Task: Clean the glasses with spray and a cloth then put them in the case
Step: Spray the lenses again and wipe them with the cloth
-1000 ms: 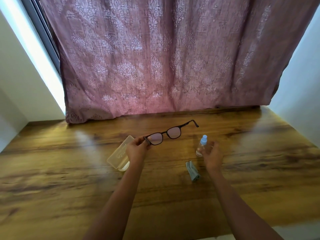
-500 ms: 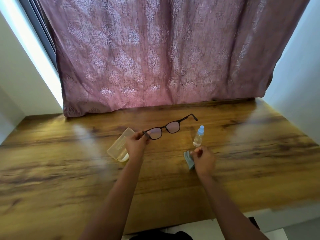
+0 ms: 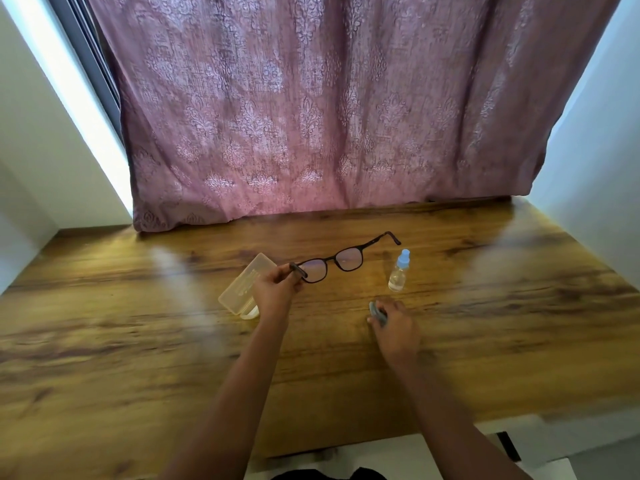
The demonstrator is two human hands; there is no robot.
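Note:
My left hand (image 3: 277,289) grips the dark-framed glasses (image 3: 334,263) by the near temple and holds them above the table, their arms unfolded. Just left of that hand lies a pale, translucent glasses case (image 3: 242,289) on the wood. A small clear spray bottle (image 3: 398,271) with a light-blue cap stands upright to the right of the glasses. My right hand (image 3: 394,327) rests on the table below the bottle, its fingers closed on a small grey-blue cloth (image 3: 376,311) that is mostly hidden under them.
The wooden table (image 3: 138,358) stretches wide on both sides. A pink patterned curtain (image 3: 311,116) hangs along its back edge. White walls close in at left and right, and the table's front edge lies near my body.
My right hand left the spray bottle, moved down to the cloth and closed on it. The bottle now stands alone. My left hand still holds the glasses in about the same place.

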